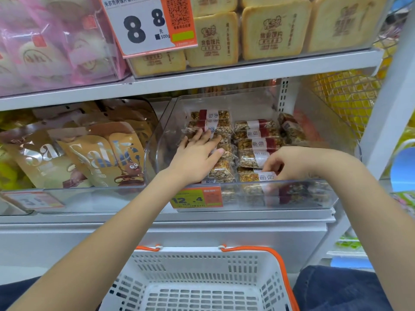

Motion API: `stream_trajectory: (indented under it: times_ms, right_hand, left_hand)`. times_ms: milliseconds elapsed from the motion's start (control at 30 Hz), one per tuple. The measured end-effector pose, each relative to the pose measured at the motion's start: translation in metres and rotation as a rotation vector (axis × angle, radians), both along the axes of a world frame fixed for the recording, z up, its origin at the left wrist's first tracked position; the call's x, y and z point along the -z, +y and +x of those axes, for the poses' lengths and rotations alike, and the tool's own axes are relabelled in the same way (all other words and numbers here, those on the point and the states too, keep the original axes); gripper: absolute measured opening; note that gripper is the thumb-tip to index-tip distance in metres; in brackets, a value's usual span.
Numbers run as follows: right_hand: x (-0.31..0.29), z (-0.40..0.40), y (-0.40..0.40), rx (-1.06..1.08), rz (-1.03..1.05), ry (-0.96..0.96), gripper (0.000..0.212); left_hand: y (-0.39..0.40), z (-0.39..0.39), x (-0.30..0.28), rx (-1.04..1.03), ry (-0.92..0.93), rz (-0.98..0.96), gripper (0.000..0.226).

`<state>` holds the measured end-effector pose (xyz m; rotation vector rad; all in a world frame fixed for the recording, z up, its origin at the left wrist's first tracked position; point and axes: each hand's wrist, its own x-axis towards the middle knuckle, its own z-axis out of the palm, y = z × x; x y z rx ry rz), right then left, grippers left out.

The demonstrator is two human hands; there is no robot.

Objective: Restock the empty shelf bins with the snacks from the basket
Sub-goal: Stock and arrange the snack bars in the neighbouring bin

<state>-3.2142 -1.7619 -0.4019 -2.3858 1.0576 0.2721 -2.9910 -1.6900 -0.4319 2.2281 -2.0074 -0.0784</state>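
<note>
1. Down at the person's lap sits the white basket (pixel 197 286) with its orange handles, and what shows of its floor is bare: no snack is visible in it, though its near end is cut off by the frame edge, so the haul looks unloaded
2. Up on the lower shelf, the clear bin (pixel 251 198) carrying the 12.4 price tag (pixel 195 198) is filling nicely; the nut bars (pixel 256 143) lie in it in two rough columns, with a few more tucked against its right wall
3. Room remains, mind you: the back of that bin is bare, so it reads as part filled rather than topped up
4. Now the left hand (pixel 197 153): fingers fairly straight and slightly spread, lying flat on the left column of bars, pressing or nudging them into line rather than gripping anything
5. Over to the right hand (pixel 289 164), curled near the front of the right column, fingertips pinching the pale label end of the front bar (pixel 253 176) just behind the bin's front wall
6. Verdict on progress: stocking seems nearly over, and what is left looks like tidying, seating that front bar and squaring the rows
7. Neighbouring bins, the tan pouches (pixel 89 158) to the left and the toast packs (pixel 265 30) above, already look full
</note>
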Motion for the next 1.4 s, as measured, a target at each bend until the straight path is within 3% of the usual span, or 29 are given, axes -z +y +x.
stream_trajectory:
  times_ms: [200, 633, 733, 833, 933, 1033, 1200, 1300, 1400]
  right_hand:
    - [0.001, 0.004, 0.006, 0.041, -0.217, -0.078, 0.032]
    - [0.0, -0.001, 0.004, 0.023, -0.089, -0.089, 0.023]
    - [-0.004, -0.004, 0.001, 0.099, -0.223, -0.274, 0.038]
    - [-0.002, 0.002, 0.002, 0.064, -0.272, -0.187, 0.069]
    - [0.003, 0.006, 0.007, 0.005, -0.085, 0.0, 0.065]
    - [-0.003, 0.003, 0.008, -0.001, -0.009, -0.006, 0.057]
    - [0.0, 0.004, 0.008, -0.051, 0.034, 0.097, 0.068]
    - [0.0, 0.004, 0.002, -0.036, 0.029, 0.025, 0.079]
    - [0.005, 0.013, -0.011, 0.012, -0.146, -0.075, 0.083]
  left_hand:
    - [0.0, 0.001, 0.001, -0.003, 0.029, -0.009, 0.051]
    - [0.001, -0.001, 0.001, -0.007, 0.007, 0.002, 0.051]
    - [0.001, 0.0, 0.0, -0.005, 0.009, 0.008, 0.052]
    - [0.003, -0.001, 0.0, -0.01, 0.004, 0.011, 0.052]
    - [0.003, -0.001, -0.001, -0.008, 0.0, 0.012, 0.052]
    - [0.004, -0.002, -0.002, -0.012, 0.003, 0.002, 0.052]
    - [0.004, -0.003, -0.003, -0.012, -0.008, 0.004, 0.053]
    - [0.005, -0.004, -0.006, -0.008, -0.023, -0.005, 0.053]
    - [0.002, -0.004, -0.009, -0.006, -0.07, -0.05, 0.054]
